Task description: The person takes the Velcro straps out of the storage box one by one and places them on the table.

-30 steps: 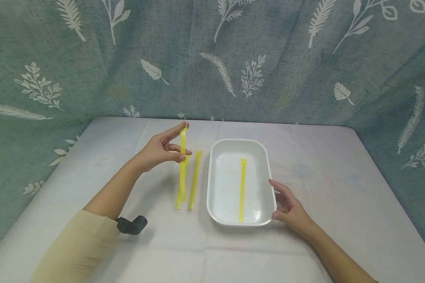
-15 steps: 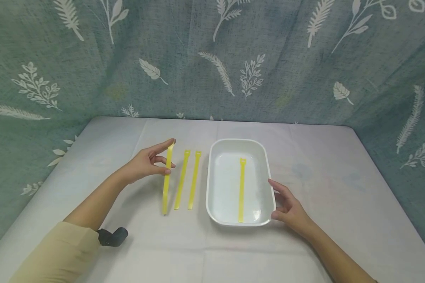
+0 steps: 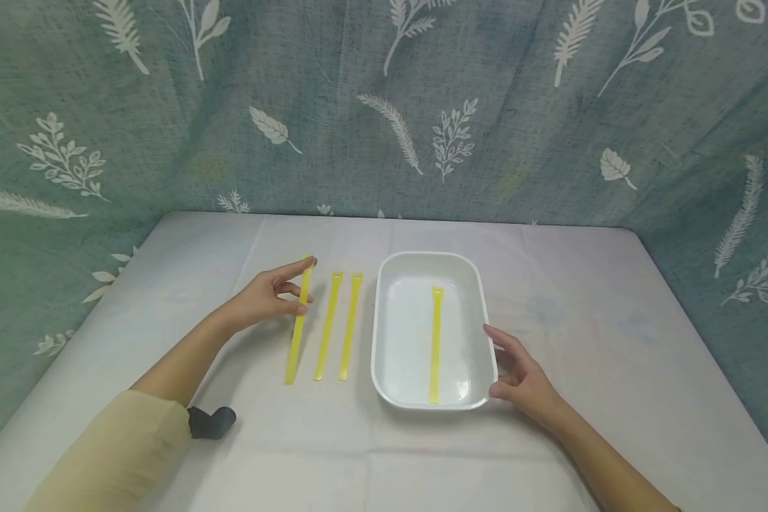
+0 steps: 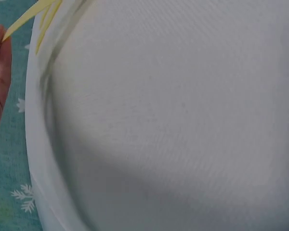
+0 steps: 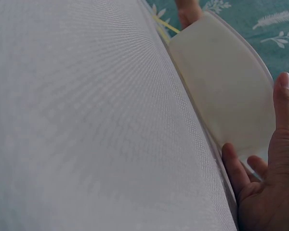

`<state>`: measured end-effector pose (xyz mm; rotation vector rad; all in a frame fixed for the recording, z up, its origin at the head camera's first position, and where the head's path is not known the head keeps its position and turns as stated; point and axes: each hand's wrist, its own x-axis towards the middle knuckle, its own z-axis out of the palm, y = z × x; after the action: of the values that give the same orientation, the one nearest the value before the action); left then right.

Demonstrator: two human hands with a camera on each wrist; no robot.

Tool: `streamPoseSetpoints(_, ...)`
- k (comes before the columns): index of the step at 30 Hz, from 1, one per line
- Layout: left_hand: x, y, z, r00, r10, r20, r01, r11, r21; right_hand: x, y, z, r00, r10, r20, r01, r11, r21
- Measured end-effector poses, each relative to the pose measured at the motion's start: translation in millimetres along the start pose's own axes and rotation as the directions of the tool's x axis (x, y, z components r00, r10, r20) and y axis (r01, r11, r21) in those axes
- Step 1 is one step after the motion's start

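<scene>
My left hand pinches a yellow cable tie strap between thumb and fingers, to the left of two others. Its lower end is close over the tabletop. Those two yellow straps lie side by side, slotted heads toward the back. A further yellow strap lies lengthwise inside the white tray. At the tray's right side my right hand rests with spread fingers and thumb against the rim. In the right wrist view, fingertips reach the tray's outer wall.
A white cloth covers the table. A green-blue curtain with white leaf prints hangs behind and at both sides. A dark wrist device sticks out from the left sleeve.
My left hand has moved left and down toward the table with its strap, away from the two lying straps. Over the last half second the strap's lower end swung slightly left. My right hand stays put.
</scene>
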<state>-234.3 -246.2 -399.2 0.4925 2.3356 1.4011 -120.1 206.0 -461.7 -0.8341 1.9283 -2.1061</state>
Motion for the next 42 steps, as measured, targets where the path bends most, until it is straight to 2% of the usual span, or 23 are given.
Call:
streamPoseSetpoints(13, 12.2, -20.3, 7.2, 0.998, -0.006, -0.054, 0.013, 0.993, 0.118, -0.4, 1, -1, 1.0, -0.009, 0.014, 0.009, 1.0, 0.022)
streamPoseSetpoints(21, 15.6, -27.4, 9.1, 0.993, -0.075, -0.096, 0.092, 0.977, 0.19, -0.7, 0, -1, 1.0, -0.004, 0.015, 0.004, 1.0, 0.026)
streamPoseSetpoints(26, 16.1, -28.5, 10.3, 0.991, -0.056, -0.122, 0.085, 0.965, 0.25, -0.9, 0, 0, 1.0, 0.005, -0.001, -0.005, 1.0, 0.008)
streamPoseSetpoints(31, 14.3, -30.4, 9.6, 0.988, -0.044, -0.15, 0.083, 0.96, 0.267, -1.7, 0, 2, 1.0, 0.015, -0.02, -0.016, 1.0, -0.02)
streamPoseSetpoints(42, 13.0, -33.6, 4.0, 0.993, -0.053, -0.105, 0.08, 0.962, 0.263, -2.2, -3, 5, 1.0, 0.004, -0.03, -0.005, 0.999, -0.047)
